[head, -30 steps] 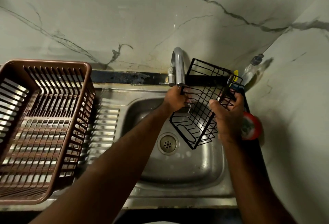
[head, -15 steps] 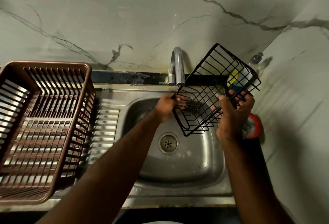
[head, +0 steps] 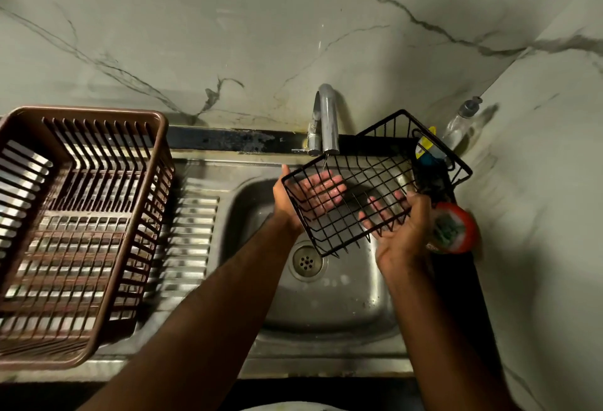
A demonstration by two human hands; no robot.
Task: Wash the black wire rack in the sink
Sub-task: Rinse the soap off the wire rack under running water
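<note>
Rack [head: 375, 182] sits tilted over the sink [head: 326, 306], just under the tap [head: 328, 117], carried on my left grip [head: 313, 195] and right grip [head: 394, 228], both spread flat beneath its mesh, so I'd keep it tipped, turning slowly so water reaches every wire.

One black wire rack [head: 362, 182] is counted, centre right of the frame. Two grips are seen: left grip [head: 306, 198], right grip [head: 398, 231]. One sink [head: 326, 306], one faucet [head: 328, 120] and one drain [head: 306, 261] are noted. One brown basket [head: 85, 114] is logged at left. At right, one clear pump bottle [head: 463, 120], one red-rimmed tub [head: 455, 231] and one yellow-and-blue item [head: 425, 151] are counted; the last could not be identified.
</note>
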